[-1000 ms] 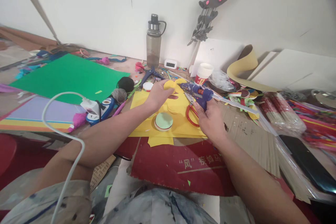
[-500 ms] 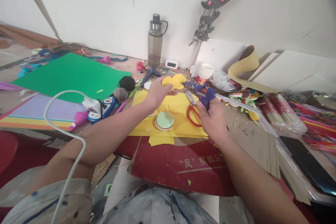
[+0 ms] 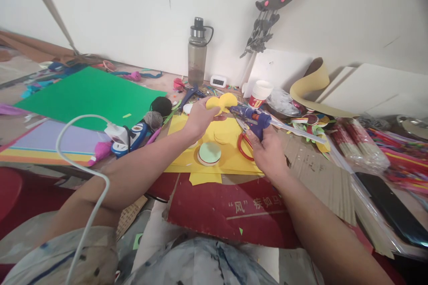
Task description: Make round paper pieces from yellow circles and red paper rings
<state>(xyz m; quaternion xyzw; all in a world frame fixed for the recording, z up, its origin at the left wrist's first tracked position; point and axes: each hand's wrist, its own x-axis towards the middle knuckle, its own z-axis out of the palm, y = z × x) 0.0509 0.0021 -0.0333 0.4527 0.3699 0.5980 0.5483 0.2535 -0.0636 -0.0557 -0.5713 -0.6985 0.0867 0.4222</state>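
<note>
Between the fingers of my left hand point(image 3: 199, 120) is a yellow cutout point(image 3: 228, 100) with rounded lobes, held above the yellow sheets point(image 3: 230, 144). My right hand point(image 3: 270, 151) is wrapped round a blue glue gun point(image 3: 254, 120), a long clear glue stick point(image 3: 297, 131) jutting from its back. The gun's nozzle meets the lower right edge of the cutout; I cannot tell whether they touch. Red-handled scissors point(image 3: 245, 147) lie under the gun. A round disc with a pale green top point(image 3: 209, 154) rests on the yellow sheets below my hands.
A water bottle point(image 3: 197, 55), a small white clock point(image 3: 218, 81) and a paper cup point(image 3: 261, 93) stand along the back. At left are a green sheet point(image 3: 96, 98) and a blue power strip point(image 3: 132, 139) with a white cable. A black phone point(image 3: 391, 207) lies at right.
The glue gun and my right hand have shifted slightly left and down, with the nozzle now lower along the cutout's edge. My left hand stays nearly still.
</note>
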